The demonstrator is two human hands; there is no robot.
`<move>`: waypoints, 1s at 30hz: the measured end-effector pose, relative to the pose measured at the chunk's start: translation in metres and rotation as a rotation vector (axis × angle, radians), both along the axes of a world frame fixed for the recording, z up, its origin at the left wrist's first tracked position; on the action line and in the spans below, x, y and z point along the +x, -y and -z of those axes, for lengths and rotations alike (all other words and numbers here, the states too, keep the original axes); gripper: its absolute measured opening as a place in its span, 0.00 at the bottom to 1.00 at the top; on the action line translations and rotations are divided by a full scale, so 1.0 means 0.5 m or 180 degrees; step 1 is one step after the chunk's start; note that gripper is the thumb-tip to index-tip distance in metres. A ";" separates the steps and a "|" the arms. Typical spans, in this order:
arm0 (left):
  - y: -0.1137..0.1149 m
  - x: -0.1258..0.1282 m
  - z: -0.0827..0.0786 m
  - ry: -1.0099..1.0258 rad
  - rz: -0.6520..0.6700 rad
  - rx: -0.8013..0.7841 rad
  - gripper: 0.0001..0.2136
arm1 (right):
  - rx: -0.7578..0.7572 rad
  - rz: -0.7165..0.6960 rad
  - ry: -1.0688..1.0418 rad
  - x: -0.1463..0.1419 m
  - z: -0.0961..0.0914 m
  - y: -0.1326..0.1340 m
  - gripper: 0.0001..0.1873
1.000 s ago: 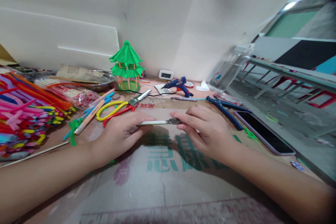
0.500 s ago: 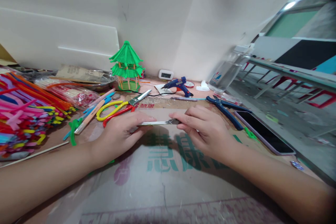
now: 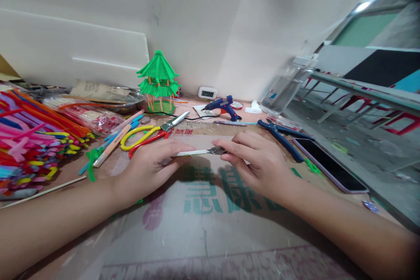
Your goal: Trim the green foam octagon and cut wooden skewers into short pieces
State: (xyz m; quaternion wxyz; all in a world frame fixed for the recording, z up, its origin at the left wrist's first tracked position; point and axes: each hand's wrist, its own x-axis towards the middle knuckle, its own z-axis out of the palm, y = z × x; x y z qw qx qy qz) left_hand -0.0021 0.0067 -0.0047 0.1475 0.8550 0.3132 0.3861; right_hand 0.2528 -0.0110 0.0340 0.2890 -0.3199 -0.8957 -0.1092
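Observation:
Over the printed cardboard sheet [image 3: 157,249], my left hand [image 3: 157,162] is closed around a thin white stick-like piece [image 3: 193,152]. Its right end meets a small dark grey piece [image 3: 215,150], which the fingers of my right hand [image 3: 251,157] pinch. Whether the two pieces are joined I cannot tell, and my fingers hide their outer ends. Just behind my left hand lie scissors [image 3: 147,138] with one yellow and one red handle. Beyond my right hand rest dark blue-handled pliers [image 3: 285,138].
A green-roofed pagoda model [image 3: 159,83] stands at the back, near a blue glue gun [image 3: 225,106] and a small digital clock [image 3: 207,92]. Coloured pipe cleaners [image 3: 33,140] are heaped at left. On the right are a phone [image 3: 330,165] and a clear plastic bottle [image 3: 285,83].
Both hands keep their grip in nearly the same place. The white piece and the dark piece shift only very slightly.

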 end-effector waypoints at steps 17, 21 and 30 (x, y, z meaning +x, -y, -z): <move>-0.003 0.001 0.001 -0.0126 0.0061 0.0032 0.10 | -0.0169 -0.0032 -0.0054 -0.005 0.003 0.001 0.15; -0.003 0.000 0.003 -0.0237 0.0100 0.0183 0.09 | -0.0010 -0.0087 0.0025 -0.008 0.006 0.005 0.14; -0.003 0.000 0.004 -0.0307 0.0087 0.0523 0.09 | 0.0006 -0.0115 0.0118 -0.012 0.006 0.007 0.13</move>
